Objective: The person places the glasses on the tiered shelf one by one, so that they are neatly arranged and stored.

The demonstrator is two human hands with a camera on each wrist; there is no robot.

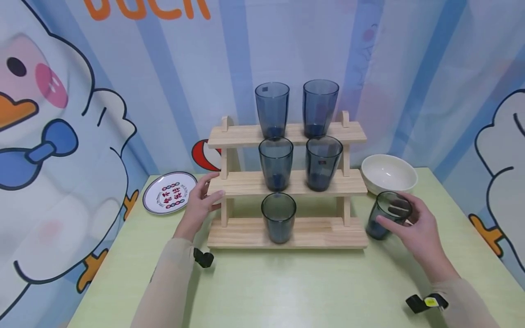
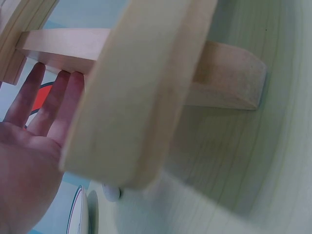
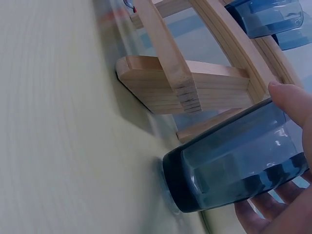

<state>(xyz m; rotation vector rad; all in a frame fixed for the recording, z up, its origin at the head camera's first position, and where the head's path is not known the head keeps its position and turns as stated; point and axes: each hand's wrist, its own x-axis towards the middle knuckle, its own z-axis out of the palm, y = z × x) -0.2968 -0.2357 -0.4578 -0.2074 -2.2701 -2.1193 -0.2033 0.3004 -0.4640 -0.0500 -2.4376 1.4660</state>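
In the head view my left hand (image 1: pixel 198 205) touches the left end of a three-tier wooden shelf (image 1: pixel 246 183). The left wrist view shows straight fingers of the left hand (image 2: pixel 36 141) against a wooden side support. My right hand (image 1: pixel 422 232) holds a blue-grey glass tumbler (image 1: pixel 379 223) right of the shelf, thumb on the near side and fingers round the far side. In the right wrist view the tumbler (image 3: pixel 234 161) has its base at or just above the tabletop. Matching tumblers stand upright on the shelf: two on top, two in the middle, one tumbler (image 1: pixel 279 221) on the bottom tier.
A white bowl (image 1: pixel 388 173) stands at the back right, just behind the held tumbler. On the left, a white plate (image 1: pixel 156 200) with red and blue print lies near the table's back edge. A cartoon-duck curtain (image 1: pixel 180 91) hangs behind the pale green table (image 1: pixel 279 291).
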